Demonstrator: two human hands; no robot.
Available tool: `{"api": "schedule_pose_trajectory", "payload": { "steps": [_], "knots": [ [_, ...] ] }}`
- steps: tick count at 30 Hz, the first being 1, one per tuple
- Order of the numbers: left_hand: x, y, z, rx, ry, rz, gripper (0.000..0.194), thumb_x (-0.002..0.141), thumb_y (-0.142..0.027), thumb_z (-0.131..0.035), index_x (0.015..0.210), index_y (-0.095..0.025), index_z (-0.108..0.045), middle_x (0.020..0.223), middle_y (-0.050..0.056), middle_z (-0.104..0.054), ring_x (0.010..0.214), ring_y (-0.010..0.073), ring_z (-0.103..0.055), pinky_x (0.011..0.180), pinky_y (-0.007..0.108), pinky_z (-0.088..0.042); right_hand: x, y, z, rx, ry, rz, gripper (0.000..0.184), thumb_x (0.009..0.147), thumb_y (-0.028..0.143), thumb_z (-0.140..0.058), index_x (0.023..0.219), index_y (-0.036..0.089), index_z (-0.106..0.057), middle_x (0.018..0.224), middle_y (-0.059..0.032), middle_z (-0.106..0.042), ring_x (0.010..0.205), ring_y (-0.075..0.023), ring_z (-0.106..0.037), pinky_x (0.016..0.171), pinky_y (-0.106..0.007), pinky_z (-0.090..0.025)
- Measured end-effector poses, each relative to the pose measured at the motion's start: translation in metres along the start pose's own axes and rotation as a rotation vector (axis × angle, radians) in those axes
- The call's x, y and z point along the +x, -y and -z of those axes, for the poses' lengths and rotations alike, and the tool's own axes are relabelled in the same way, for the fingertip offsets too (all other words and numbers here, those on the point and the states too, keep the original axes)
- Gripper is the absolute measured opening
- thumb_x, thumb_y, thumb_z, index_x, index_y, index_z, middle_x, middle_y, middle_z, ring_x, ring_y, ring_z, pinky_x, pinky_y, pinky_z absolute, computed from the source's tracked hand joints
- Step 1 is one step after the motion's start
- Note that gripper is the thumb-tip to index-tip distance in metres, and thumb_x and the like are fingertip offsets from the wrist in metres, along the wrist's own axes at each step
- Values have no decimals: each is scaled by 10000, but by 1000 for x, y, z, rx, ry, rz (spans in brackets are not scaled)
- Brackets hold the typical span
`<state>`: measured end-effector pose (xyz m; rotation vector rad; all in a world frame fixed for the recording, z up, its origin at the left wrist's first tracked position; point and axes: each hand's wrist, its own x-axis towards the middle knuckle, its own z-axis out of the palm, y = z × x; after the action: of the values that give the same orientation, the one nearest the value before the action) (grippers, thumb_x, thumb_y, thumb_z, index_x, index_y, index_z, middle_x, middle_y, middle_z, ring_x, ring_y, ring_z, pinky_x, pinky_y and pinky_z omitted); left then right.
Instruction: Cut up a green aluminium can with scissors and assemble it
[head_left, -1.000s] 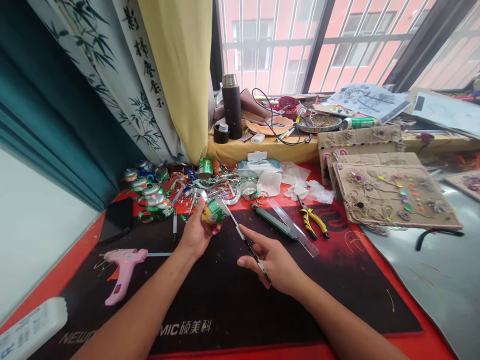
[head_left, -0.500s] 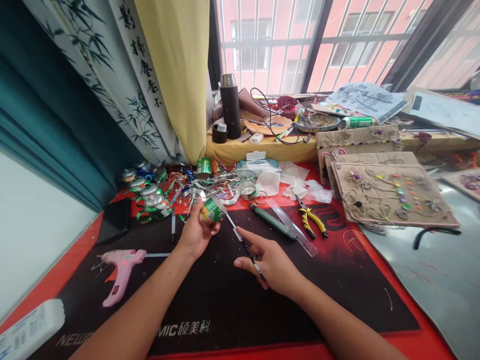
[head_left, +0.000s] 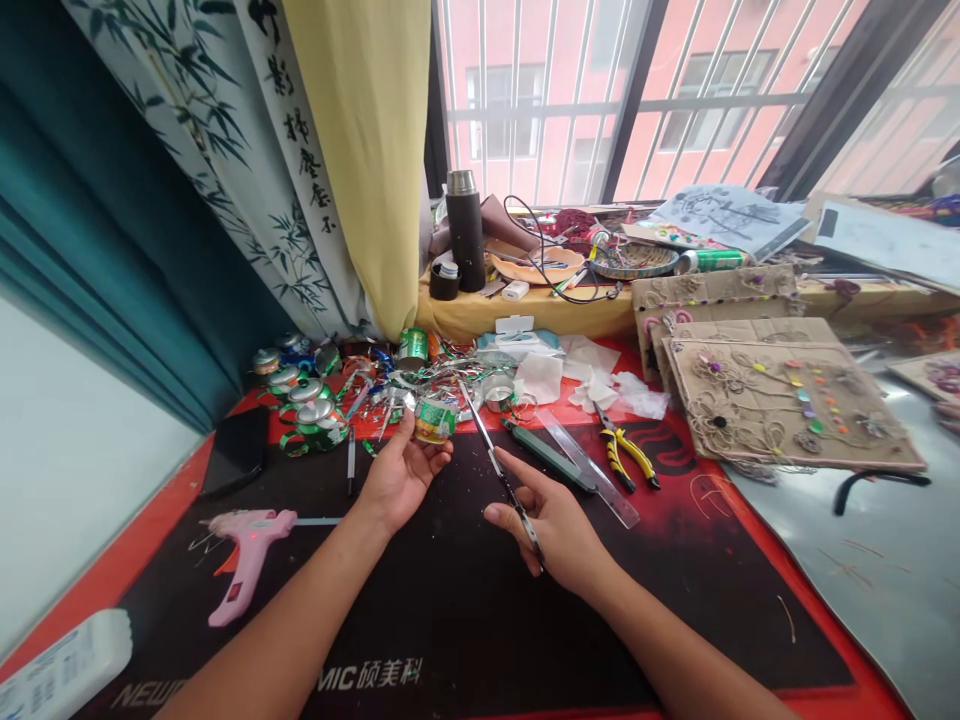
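My left hand (head_left: 401, 470) grips a cut green and yellow drink can (head_left: 435, 420) between thumb and fingers, above the black desk mat (head_left: 450, 600). In my right hand (head_left: 544, 520) is a pair of scissors (head_left: 489, 445), its blades pointing up and away from me. The blades are to the right of the can and apart from it. Behind the can lies a heap of shiny cut metal strips (head_left: 442, 375). More cut cans (head_left: 311, 410) with curled strips stand at the left of the heap.
A pink glue gun (head_left: 251, 550) and a black phone (head_left: 236, 450) lie on the left. To the right are a green cutter (head_left: 551, 458), a clear ruler (head_left: 592, 475) and yellow-black pliers (head_left: 626, 455). Cardboard panels (head_left: 787, 400) with cord ornaments lean at the right. A dark thermos (head_left: 465, 235) stands on the sill.
The scissor blades have come away from the can's rim. My left hand has turned the can more upright, and my right hand has shifted slightly right. The view has tilted a little.
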<state>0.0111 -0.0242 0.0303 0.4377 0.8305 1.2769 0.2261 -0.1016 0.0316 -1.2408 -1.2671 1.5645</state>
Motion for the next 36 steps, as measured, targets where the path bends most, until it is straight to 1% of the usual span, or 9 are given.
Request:
{"api": "schedule_pose_trajectory", "payload": {
  "steps": [3, 6, 10, 14, 20, 27, 31, 36],
  "knots": [
    [2, 1, 2, -30, -14, -7, 187, 963, -343, -794, 927, -168, -740, 821, 63, -816, 692, 197, -787, 634, 279, -665, 0, 1, 0, 3, -1, -4, 995, 836, 539, -846, 1677, 184, -450, 569, 151, -378, 333, -83, -431, 322, -186, -292],
    [4, 4, 6, -39, -9, -18, 179, 922, -318, -840, 939, -168, -744, 855, 62, -827, 727, 201, -797, 678, 298, -678, 0, 1, -1, 5, 6, -6, 982, 840, 518, -839, 1677, 183, -450, 570, 150, -381, 336, -88, -443, 322, -188, -290],
    [4, 6, 10, -26, 55, -86, 236, 820, -262, -928, 923, -202, -724, 953, 37, -840, 862, 219, -817, 780, 330, -682, -1, 0, -1, -1, 12, -8, 984, 839, 516, -839, 1678, 183, -447, 575, 147, -402, 336, -88, -445, 321, -191, -295],
    [3, 7, 11, 3, 91, -136, 323, 764, -208, -964, 964, -231, -712, 1016, -2, -834, 925, 195, -807, 886, 363, -669, 0, 0, -1, 1, 4, 0, 975, 847, 515, -832, 1677, 180, -446, 581, 152, -372, 334, -84, -442, 322, -190, -283],
    [2, 9, 10, 68, 84, -144, 364, 728, -204, -984, 976, -221, -718, 987, 2, -825, 923, 195, -795, 873, 362, -659, 0, 0, -1, 0, 7, 2, 961, 854, 503, -840, 1675, 187, -452, 583, 145, -402, 337, -85, -456, 330, -191, -283],
    [3, 11, 9, 85, 53, -150, 272, 742, -214, -966, 881, -192, -734, 967, 15, -813, 918, 193, -779, 883, 362, -649, 0, -3, -1, 12, 8, -3, 959, 857, 491, -847, 1677, 197, -447, 596, 145, -401, 338, -82, -453, 321, -192, -292],
    [2, 12, 9, 106, 19, -170, 305, 742, -189, -961, 954, -199, -742, 970, 11, -808, 931, 192, -773, 885, 364, -638, 0, -3, 0, 6, 17, 6, 957, 856, 495, -865, 1672, 205, -457, 587, 144, -412, 344, -84, -461, 322, -191, -296],
    [1, 11, 9, 136, 13, -186, 372, 716, -196, -983, 973, -208, -714, 957, -3, -783, 924, 192, -764, 840, 341, -617, -1, -1, 0, 10, 22, -5, 985, 842, 531, -878, 1671, 202, -459, 583, 143, -423, 348, -84, -461, 325, -191, -292]
  ]
}}
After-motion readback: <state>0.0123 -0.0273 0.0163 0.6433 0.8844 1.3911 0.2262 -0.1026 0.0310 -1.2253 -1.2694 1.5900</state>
